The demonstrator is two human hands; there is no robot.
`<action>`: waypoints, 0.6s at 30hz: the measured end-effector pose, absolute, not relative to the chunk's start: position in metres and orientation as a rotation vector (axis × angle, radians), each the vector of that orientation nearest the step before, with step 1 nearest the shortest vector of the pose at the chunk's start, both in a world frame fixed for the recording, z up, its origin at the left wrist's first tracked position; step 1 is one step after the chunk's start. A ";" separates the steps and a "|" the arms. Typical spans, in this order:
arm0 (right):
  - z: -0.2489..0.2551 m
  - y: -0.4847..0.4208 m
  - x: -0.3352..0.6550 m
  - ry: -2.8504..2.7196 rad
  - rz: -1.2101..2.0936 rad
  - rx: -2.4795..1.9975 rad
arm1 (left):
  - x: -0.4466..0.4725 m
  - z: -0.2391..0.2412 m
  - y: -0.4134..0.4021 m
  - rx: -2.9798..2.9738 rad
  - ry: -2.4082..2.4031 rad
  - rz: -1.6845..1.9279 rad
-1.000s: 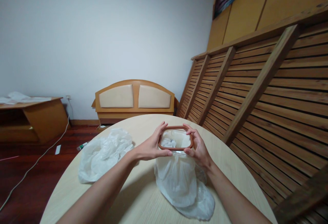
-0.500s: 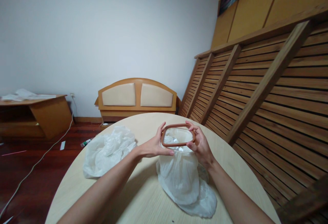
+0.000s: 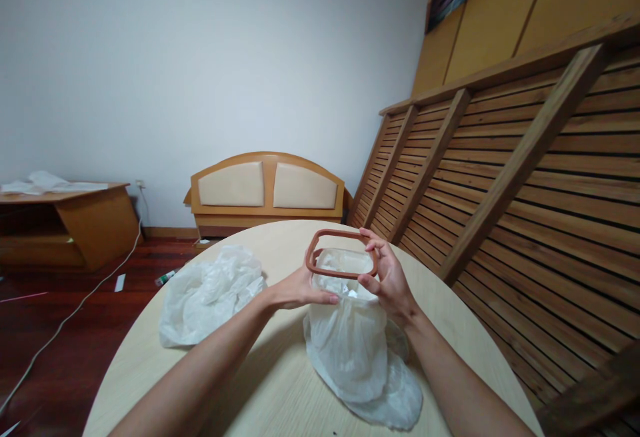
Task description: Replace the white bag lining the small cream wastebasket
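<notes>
My right hand point(image 3: 393, 282) grips the right end of a brown rounded rectangular ring point(image 3: 335, 274), its thumb and fingers closed on it. The ring is tilted above the mouth of a small bin-like container, apart from it at the back. A thin white plastic bag point(image 3: 350, 350) lines the container, folds over its rim and spreads onto the table in front, hiding most of the body. My left hand point(image 3: 300, 288) is closed round the container's left side, thumb across the front of the bag; its fingers are partly hidden behind the ring.
A crumpled white plastic bag point(image 3: 215, 297) lies on the left of the round pale table point(image 3: 270, 384). A slatted wooden frame point(image 3: 500, 197) leans along the right. Behind stands a headboard point(image 3: 267, 184); a cable point(image 3: 75, 310) crosses the floor at left.
The brown ring has lifted up and slightly left off the container's mouth, in my right hand. My left hand has stayed on the container, its fingers no longer on the ring's left end.
</notes>
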State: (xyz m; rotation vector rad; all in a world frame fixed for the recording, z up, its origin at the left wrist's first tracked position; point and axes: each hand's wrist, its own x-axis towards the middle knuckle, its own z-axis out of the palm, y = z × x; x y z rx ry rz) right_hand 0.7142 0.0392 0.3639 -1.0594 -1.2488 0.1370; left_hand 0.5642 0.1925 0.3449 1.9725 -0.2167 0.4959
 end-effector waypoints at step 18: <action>0.294 -0.017 0.838 -1.073 -0.289 -1.808 | 0.543 0.369 0.216 2.271 -0.162 0.643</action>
